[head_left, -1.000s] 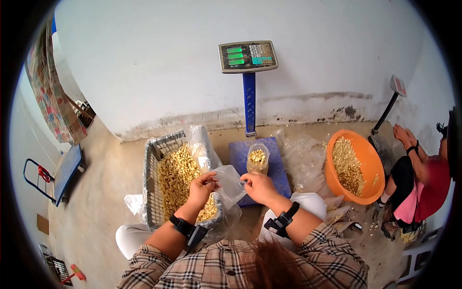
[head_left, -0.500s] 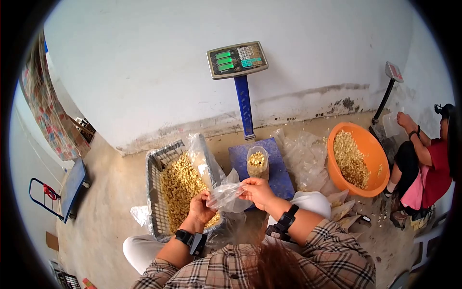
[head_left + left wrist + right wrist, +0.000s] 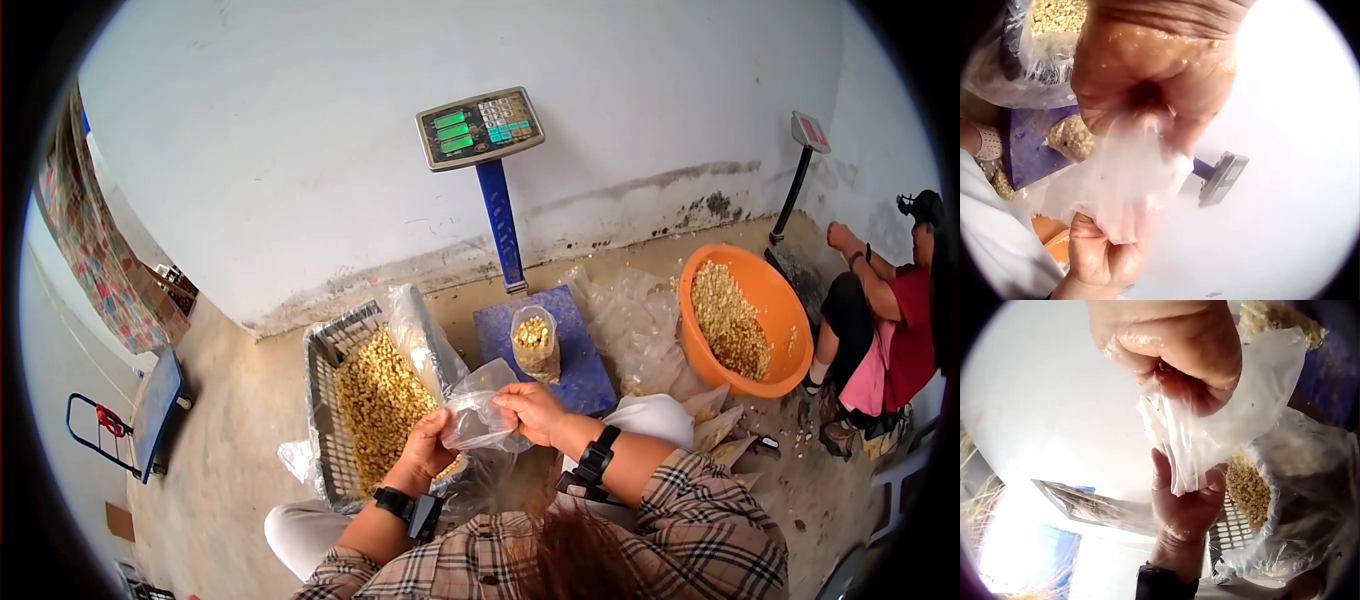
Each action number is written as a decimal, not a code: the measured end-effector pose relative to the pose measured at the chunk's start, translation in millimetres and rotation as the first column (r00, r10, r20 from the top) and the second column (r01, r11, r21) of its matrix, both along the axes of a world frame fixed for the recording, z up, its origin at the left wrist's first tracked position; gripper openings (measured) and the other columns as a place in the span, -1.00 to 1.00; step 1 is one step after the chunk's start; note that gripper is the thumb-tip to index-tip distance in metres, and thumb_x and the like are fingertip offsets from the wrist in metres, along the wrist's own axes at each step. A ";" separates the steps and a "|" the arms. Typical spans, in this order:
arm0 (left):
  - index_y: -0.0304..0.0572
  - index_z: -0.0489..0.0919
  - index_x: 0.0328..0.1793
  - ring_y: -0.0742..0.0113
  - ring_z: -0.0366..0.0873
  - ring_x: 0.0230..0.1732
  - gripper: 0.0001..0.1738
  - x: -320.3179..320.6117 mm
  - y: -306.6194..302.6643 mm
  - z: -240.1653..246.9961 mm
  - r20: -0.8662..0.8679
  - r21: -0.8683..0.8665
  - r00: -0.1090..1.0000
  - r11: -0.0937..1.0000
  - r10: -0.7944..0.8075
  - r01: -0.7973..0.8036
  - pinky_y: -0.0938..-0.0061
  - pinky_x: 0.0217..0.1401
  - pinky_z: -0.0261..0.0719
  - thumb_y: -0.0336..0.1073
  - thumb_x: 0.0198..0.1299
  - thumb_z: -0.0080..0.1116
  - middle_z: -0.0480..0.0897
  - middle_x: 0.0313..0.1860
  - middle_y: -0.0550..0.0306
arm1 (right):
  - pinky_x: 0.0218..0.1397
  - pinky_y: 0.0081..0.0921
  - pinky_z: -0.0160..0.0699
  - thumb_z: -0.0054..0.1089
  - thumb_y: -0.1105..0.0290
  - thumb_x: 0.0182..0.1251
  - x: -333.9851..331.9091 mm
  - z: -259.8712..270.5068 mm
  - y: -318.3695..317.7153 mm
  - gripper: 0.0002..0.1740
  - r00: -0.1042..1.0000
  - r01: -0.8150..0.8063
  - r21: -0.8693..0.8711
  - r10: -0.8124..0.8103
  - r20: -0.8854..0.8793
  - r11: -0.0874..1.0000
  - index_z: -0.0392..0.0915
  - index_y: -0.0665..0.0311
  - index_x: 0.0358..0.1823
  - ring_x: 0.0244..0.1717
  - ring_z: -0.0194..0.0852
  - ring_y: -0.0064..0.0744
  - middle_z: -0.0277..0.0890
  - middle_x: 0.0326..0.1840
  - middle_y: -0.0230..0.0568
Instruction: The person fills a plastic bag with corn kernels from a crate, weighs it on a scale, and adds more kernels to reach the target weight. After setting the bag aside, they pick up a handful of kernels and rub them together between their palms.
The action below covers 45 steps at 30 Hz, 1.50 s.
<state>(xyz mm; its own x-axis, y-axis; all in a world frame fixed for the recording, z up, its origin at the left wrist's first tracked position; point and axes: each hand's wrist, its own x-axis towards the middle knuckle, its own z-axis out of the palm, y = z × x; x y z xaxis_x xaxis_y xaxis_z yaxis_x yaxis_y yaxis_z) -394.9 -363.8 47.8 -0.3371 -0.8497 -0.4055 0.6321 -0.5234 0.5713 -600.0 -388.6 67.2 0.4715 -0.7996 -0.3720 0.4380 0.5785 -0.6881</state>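
An empty clear plastic bag (image 3: pixel 478 408) is stretched between my two hands, its edge bunched into folds. My left hand (image 3: pixel 428 446) grips it at the left, close over the crate's near corner. At the right, my right hand (image 3: pixel 532 410) pinches it with thumb and fingers. In the right wrist view, gathered plastic folds (image 3: pixel 1179 444) run from the right hand to the left. Beyond them, a filled bag (image 3: pixel 536 352) of yellow kernel-like pieces stands upright on the blue scale platform (image 3: pixel 585 372). Left of my hands is a plastic-lined crate (image 3: pixel 322 415) holding more yellow pieces (image 3: pixel 380 405).
The scale's display (image 3: pixel 480 128) stands on a blue post against the wall. An orange tub (image 3: pixel 785 330) of pale pieces is at the right, near another seated person (image 3: pixel 895 320). Loose plastic bags (image 3: pixel 640 330) lie beside the platform. A blue hand trolley (image 3: pixel 155 410) stands far left.
The bag was spread flat between my hands, then bunched into folds as my hands shifted their hold along it. The head view has tilted. The filled bag stays on the scale.
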 end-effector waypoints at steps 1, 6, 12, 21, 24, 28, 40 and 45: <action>-0.14 0.54 -0.23 0.36 0.44 -0.39 -0.75 -0.5 1.0 1.4 -0.027 0.029 0.999 0.999 0.041 -0.040 0.46 -0.30 0.39 -0.18 0.03 0.17 0.56 -0.36 0.24 | -0.51 -0.62 0.29 0.07 0.41 0.20 0.8 0.0 0.2 -0.90 0.999 -0.023 -0.023 0.022 -0.033 0.999 0.42 0.30 -0.37 -0.62 0.16 -0.62 0.25 -0.62 -0.46; -0.23 0.48 -0.07 0.19 0.47 -0.11 -0.63 5.8 4.2 4.6 -0.126 0.110 0.992 0.994 0.010 0.004 0.30 0.04 0.40 -0.14 0.07 0.05 0.56 -0.15 0.08 | -0.58 -0.66 0.21 0.12 0.30 0.19 10.9 -5.9 1.5 -0.79 0.981 -0.052 -0.119 0.028 -0.193 0.992 0.42 0.25 -0.51 -0.66 0.12 -0.68 0.22 -0.65 -0.49; -0.31 0.46 -0.12 0.19 0.50 -0.24 -0.66 7.7 0.3 -2.9 -0.074 0.179 0.997 0.984 0.036 -0.022 0.32 -0.06 0.43 -0.18 0.12 -0.02 0.57 -0.20 0.03 | -0.60 -0.62 0.23 0.08 0.19 0.21 13.9 -7.4 -1.6 -0.65 0.993 0.002 -0.125 -0.016 -0.116 0.992 0.31 0.17 -0.67 -0.70 0.11 -0.65 0.17 -0.71 -0.49; -0.27 0.43 0.01 0.23 0.50 -0.11 -0.55 9.7 4.1 26.0 0.117 -0.164 0.984 0.974 -0.137 0.155 0.33 -0.02 0.46 -0.27 -0.02 0.25 0.55 -0.16 0.05 | -0.55 -0.59 0.29 0.14 0.18 0.16 5.0 -7.9 -5.0 -0.70 0.996 -0.057 -0.060 0.061 0.067 0.997 0.33 0.20 -0.55 -0.65 0.20 -0.59 0.23 -0.65 -0.44; -0.26 0.31 0.16 0.28 0.51 -0.19 -0.36 -0.6 1.1 29.9 0.470 -0.265 0.883 0.954 -0.001 0.142 0.47 -0.13 0.50 -0.55 -0.13 0.26 0.50 -0.15 0.12 | -0.38 -0.51 0.40 0.21 0.29 0.05 13.7 -3.1 4.8 -0.71 0.945 -0.113 -0.411 -0.030 -0.327 0.905 0.38 0.30 -0.30 -0.48 0.40 -0.41 0.41 -0.46 -0.24; -0.05 0.28 0.22 0.19 0.45 -0.11 -0.29 -13.7 -1.1 33.1 0.824 -0.511 0.458 0.787 0.333 0.347 0.52 -0.18 0.48 -0.68 -0.18 0.03 0.36 0.03 0.01 | -0.12 -0.41 0.40 0.13 0.46 -0.09 15.3 -11.9 4.9 -0.52 0.759 -0.146 -0.654 -0.340 -0.556 0.743 0.35 0.19 -0.02 -0.19 0.47 -0.19 0.47 -0.21 -0.08; 0.07 0.51 0.00 0.05 0.54 -0.23 -0.47 -7.7 -21.6 31.8 0.817 -0.249 -0.150 0.576 0.557 0.779 0.33 -0.18 0.53 -0.47 -0.23 0.00 0.37 0.13 0.01 | -0.66 -0.62 0.21 0.05 0.58 -0.05 10.0 -23.6 -9.6 -0.52 0.773 -0.053 -0.492 -0.276 -0.571 0.869 0.35 0.31 0.01 -0.69 0.26 -0.60 0.40 -0.56 -0.30; 0.20 0.40 0.14 0.07 0.53 -0.24 -0.43 -11.0 -39.5 30.8 0.812 -0.169 -0.207 0.560 0.545 0.811 0.32 -0.23 0.53 -0.26 -0.13 0.12 0.51 -0.13 0.06 | -0.61 -0.67 0.30 0.07 0.54 0.05 -4.2 -19.7 -14.8 -0.68 0.854 0.045 -0.431 -0.259 -0.451 0.901 0.42 0.32 -0.09 -0.63 0.29 -0.63 0.43 -0.49 -0.31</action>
<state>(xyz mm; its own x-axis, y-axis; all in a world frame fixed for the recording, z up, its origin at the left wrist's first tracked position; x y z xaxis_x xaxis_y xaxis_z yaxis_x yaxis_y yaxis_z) -405.9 -403.3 78.5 -0.3974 -0.9126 0.0964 -0.8681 0.4079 0.2828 -604.2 -403.4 47.5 0.1738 -0.9719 -0.1584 0.0439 0.1684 -0.9847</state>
